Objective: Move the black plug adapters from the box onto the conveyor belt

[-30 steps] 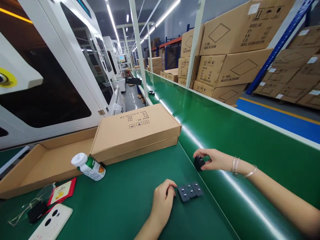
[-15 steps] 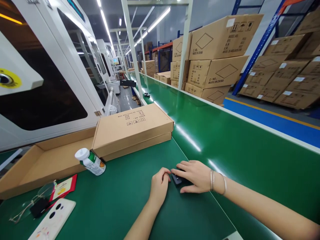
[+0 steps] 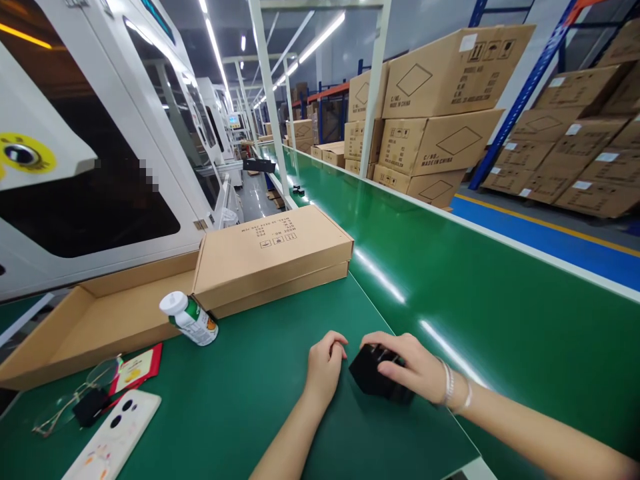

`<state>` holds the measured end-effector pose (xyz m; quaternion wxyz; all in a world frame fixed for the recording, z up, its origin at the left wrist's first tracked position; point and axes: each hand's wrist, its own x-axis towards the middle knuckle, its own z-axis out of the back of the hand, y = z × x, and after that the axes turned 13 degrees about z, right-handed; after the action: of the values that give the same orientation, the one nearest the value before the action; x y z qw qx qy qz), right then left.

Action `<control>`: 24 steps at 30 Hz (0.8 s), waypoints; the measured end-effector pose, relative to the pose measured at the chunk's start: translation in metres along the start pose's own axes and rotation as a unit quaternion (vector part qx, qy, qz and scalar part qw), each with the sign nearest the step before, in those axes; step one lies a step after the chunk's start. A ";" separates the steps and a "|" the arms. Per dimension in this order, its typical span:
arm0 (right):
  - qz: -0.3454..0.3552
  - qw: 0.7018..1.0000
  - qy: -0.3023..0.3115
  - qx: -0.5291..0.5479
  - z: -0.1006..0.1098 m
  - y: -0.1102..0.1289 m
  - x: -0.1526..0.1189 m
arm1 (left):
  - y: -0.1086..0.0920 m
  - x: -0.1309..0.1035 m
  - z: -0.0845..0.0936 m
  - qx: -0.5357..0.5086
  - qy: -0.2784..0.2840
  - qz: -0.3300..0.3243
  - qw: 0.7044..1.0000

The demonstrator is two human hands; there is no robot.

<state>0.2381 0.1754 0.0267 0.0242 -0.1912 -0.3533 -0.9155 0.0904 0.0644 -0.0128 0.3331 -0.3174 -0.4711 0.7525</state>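
- Head view: the green belt (image 3: 520,313) runs from the centre background to the lower right, its surface open beyond the right arm.
- The tabletop (image 3: 225,413) has open green room at lower centre; its right edge passes beneath the right forearm.
- Two stacked cardboard boxes (image 3: 275,257), left of centre, reach that edge.
- An open carton (image 3: 130,307) at left is cut off by the frame.
- The right hand (image 3: 417,367), right of lower centre, is closed around the black pieces (image 3: 373,377); it lay flatter over them a moment earlier, and now they stand up, tilted. Fingers and blur obscure their number.
- The left hand (image 3: 325,367), just beside them, has bent fingers; its palm is hidden, so I cannot tell its closure or contents.
- A phone (image 3: 117,433), lower left, is cut off below.
- A white-capped bottle (image 3: 195,322) leans near the boxes.
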 end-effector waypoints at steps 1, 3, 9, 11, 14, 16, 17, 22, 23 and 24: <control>-0.066 0.989 -0.070 0.108 -0.001 0.014 -0.006 | 0.000 0.000 0.000 0.002 -0.003 -0.001 1.000; -0.213 0.909 -0.163 0.321 -0.004 0.043 -0.022 | -0.001 -0.001 0.002 0.008 -0.013 -0.004 1.000; -0.310 0.643 -0.285 0.639 -0.016 0.092 -0.077 | -0.002 0.004 0.008 0.018 -0.009 -0.003 1.000; -0.284 0.618 -0.314 0.663 -0.018 0.102 -0.095 | -0.002 0.006 0.010 0.022 -0.006 -0.001 1.000; -0.273 0.596 -0.336 0.677 -0.018 0.119 -0.119 | -0.004 0.005 0.013 0.026 -0.003 0.001 1.000; -0.266 0.586 -0.356 0.678 -0.019 0.130 -0.133 | -0.005 0.005 0.015 0.031 -0.005 -0.003 1.000; -0.265 0.582 -0.365 0.677 -0.021 0.135 -0.141 | -0.005 0.004 0.016 0.035 -0.009 -0.007 0.999; -0.263 0.584 -0.425 0.640 -0.032 0.149 -0.172 | -0.006 0.003 0.019 0.036 -0.020 -0.031 0.999; -0.261 0.586 -0.437 0.631 -0.033 0.150 -0.176 | -0.006 0.003 0.019 0.033 -0.022 -0.034 0.999; -0.259 0.588 -0.444 0.625 -0.035 0.151 -0.179 | -0.006 0.003 0.020 0.032 -0.025 -0.035 0.999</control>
<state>0.4188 0.0235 0.0337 -0.2604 -0.4124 -0.8397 -0.2387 0.0741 0.0593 -0.0011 0.3576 -0.2712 -0.4661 0.7625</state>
